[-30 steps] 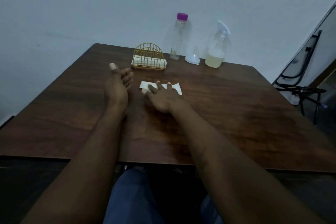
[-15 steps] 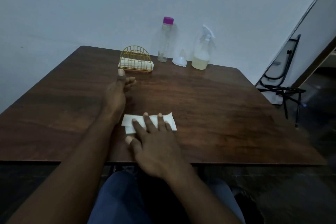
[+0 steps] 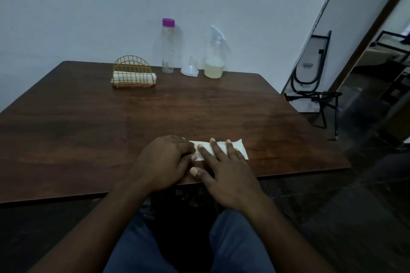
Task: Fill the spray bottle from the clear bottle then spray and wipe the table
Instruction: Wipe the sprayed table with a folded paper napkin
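A white folded tissue [image 3: 238,147] lies flat near the front edge of the dark wooden table [image 3: 88,122]. My right hand [image 3: 224,168] presses on it with straight, spread fingers. My left hand [image 3: 164,159] rests at the tissue's left end, fingers bent over that end. At the back stand the clear bottle [image 3: 168,46] with a purple cap, seemingly empty, and the spray bottle [image 3: 214,55] holding yellowish liquid low down.
A small white funnel [image 3: 190,68] stands upside down between the two bottles. A gold wire holder [image 3: 132,73] with folded tissues sits at the back left. Black metal frames [image 3: 315,86] lean against the wall beyond the table's right side.
My right hand has dragged the tissue from the table's middle back to the front edge. My left hand came back from farther out and now lies at the tissue's left end.
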Motion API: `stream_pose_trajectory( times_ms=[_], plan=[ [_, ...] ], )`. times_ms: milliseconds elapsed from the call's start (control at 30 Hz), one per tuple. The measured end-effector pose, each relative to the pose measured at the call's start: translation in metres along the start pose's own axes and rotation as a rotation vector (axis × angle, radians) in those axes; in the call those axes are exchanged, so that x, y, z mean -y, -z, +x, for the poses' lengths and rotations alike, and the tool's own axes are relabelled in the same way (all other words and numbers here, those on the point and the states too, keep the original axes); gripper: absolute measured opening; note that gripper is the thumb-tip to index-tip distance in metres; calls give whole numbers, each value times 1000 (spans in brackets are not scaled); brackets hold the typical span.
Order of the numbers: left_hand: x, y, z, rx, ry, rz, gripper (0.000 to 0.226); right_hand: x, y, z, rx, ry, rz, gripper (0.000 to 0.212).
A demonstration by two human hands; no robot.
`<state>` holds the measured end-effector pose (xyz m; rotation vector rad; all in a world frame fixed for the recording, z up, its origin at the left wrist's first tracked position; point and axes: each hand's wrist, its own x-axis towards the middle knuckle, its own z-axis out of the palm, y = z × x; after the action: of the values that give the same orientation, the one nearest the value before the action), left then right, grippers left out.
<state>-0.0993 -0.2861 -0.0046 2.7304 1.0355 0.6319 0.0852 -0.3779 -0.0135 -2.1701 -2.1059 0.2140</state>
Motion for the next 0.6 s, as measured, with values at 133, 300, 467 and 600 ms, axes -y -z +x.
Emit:
stream_pose_trajectory(
  times_ms=[133, 300, 467, 600],
  plan=[
    [-20, -1, 6, -10, -100, 97, 44, -23, 11, -9, -98, 6, 149, 88],
    [-35, -7, 8, 63, -164, 113, 62, -54, 15, -19, -77, 87, 24, 93],
    [-50, -17, -9, 94, -232, 214, 84, -82, 4, -44, -106, 150, -26, 100],
    [-64, -32, -13, -42, -356, 309, 63, -102, -7, -68, -328, 199, -65, 82]
  ],
)
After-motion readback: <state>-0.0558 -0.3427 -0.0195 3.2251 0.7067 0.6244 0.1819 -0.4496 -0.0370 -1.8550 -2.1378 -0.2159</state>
